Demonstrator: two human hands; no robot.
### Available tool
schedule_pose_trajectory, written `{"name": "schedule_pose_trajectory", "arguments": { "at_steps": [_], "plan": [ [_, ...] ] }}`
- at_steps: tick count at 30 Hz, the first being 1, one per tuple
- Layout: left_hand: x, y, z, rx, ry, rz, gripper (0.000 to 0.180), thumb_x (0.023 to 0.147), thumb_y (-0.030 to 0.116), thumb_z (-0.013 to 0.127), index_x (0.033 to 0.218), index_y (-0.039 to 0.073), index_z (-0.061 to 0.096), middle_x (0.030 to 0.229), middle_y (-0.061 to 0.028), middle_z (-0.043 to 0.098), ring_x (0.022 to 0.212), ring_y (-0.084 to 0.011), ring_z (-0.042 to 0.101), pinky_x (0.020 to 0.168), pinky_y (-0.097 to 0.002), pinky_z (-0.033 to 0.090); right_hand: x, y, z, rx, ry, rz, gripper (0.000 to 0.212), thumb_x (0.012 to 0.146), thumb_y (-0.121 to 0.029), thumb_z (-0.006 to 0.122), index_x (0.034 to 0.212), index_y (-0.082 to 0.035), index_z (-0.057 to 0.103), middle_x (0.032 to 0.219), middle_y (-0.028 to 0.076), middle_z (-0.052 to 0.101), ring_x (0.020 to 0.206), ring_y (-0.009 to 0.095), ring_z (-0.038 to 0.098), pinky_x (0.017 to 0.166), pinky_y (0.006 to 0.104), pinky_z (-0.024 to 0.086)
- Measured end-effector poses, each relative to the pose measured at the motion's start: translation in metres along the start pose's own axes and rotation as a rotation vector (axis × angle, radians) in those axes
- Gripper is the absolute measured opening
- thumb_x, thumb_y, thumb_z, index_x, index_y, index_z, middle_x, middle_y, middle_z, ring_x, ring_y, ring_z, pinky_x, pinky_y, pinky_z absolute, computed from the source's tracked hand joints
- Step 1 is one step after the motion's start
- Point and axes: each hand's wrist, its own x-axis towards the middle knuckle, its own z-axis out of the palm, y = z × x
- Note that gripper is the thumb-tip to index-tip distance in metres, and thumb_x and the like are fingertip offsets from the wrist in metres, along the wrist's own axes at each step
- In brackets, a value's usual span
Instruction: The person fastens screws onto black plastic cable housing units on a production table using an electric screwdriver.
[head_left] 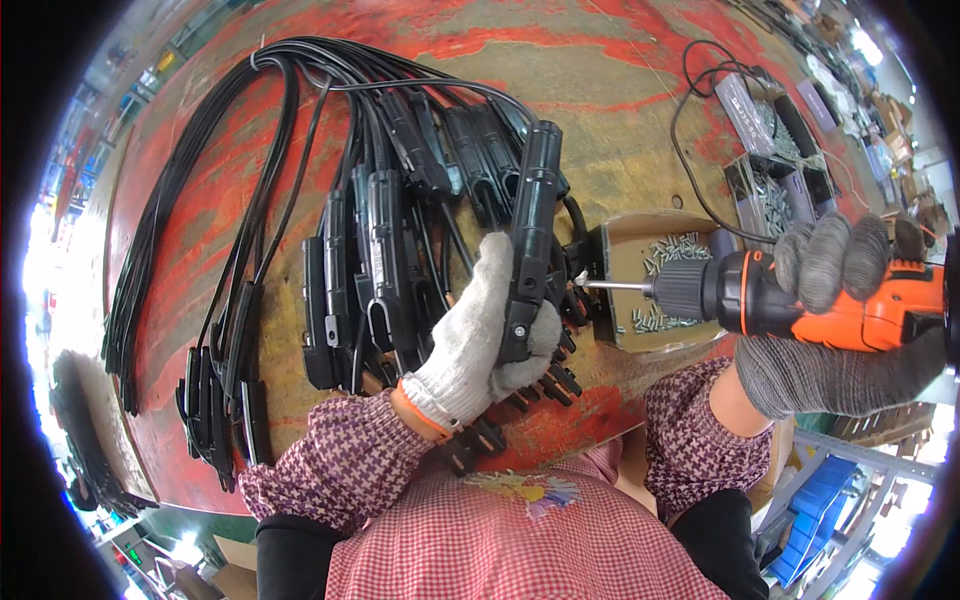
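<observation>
Red worn table: left hand grips upright black connector; right hand clasps orange drill, bit level, just right of it.

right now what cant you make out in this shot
- Head view: the palm side of the left hand is hidden by its own glove, so how it bears on the black connector housing is unclear.
- The drill bit tip meets the housing; any screw there is too small to tell.
- The orange drill handle is covered by the right hand and cut off by the right rim.
- Screws in the cardboard box blur together.
</observation>
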Motion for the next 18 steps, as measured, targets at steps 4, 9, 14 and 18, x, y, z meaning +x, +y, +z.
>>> {"name": "schedule_pose_trajectory", "arguments": {
  "at_steps": [4, 9, 14, 18],
  "plan": [
    [-0.003, 0.0, -0.002, -0.005, -0.018, 0.011, 0.05, 0.098, 0.058, 0.033, 0.123, 0.018, 0.048, 0.056, -0.0049, 0.044, 0.036, -0.011, 0.033, 0.032, -0.0224, 0.025, 0.003, 0.002, 0.017, 0.027, -0.038, 0.009, 0.052, 0.09, -0.048, 0.052, 0.123, -0.007, 0.053, 0.083, 0.009, 0.057, 0.067, 0.019, 0.055, 0.055, 0.033, 0.046],
    [-0.008, 0.004, 0.004, 0.051, 0.036, 0.026, 0.042, 0.099, 0.051, 0.039, 0.124, 0.019, 0.048, 0.058, -0.0027, 0.047, 0.037, -0.0092, 0.033, 0.033, -0.0215, 0.025, 0.013, 0.009, 0.028, 0.051, -0.068, 0.029, 0.052, 0.09, -0.048, 0.052, 0.122, -0.008, 0.053, 0.083, 0.009, 0.056, 0.066, 0.019, 0.055, 0.055, 0.0327, 0.046],
    [-0.008, 0.008, 0.005, 0.007, -0.009, -0.012, 0.035, 0.099, 0.045, 0.045, 0.122, 0.019, 0.048, 0.06, -0.0021, 0.049, 0.039, -0.0084, 0.034, 0.034, -0.0202, 0.027, 0.021, 0.016, 0.031, 0.076, -0.077, 0.051, 0.051, 0.09, -0.048, 0.052, 0.121, -0.008, 0.053, 0.082, 0.008, 0.055, 0.065, 0.018, 0.055, 0.055, 0.0324, 0.046],
    [-0.006, 0.007, 0.003, 0.016, -0.003, 0.012, 0.032, 0.097, 0.037, 0.051, 0.123, 0.02, 0.044, 0.062, -0.002, 0.049, 0.039, -0.0089, 0.035, 0.034, -0.0206, 0.028, 0.024, 0.019, 0.031, 0.087, -0.075, 0.068, 0.05, 0.09, -0.048, 0.052, 0.121, -0.009, 0.053, 0.081, 0.008, 0.055, 0.065, 0.018, 0.054, 0.055, 0.0322, 0.046]
  ]
}}
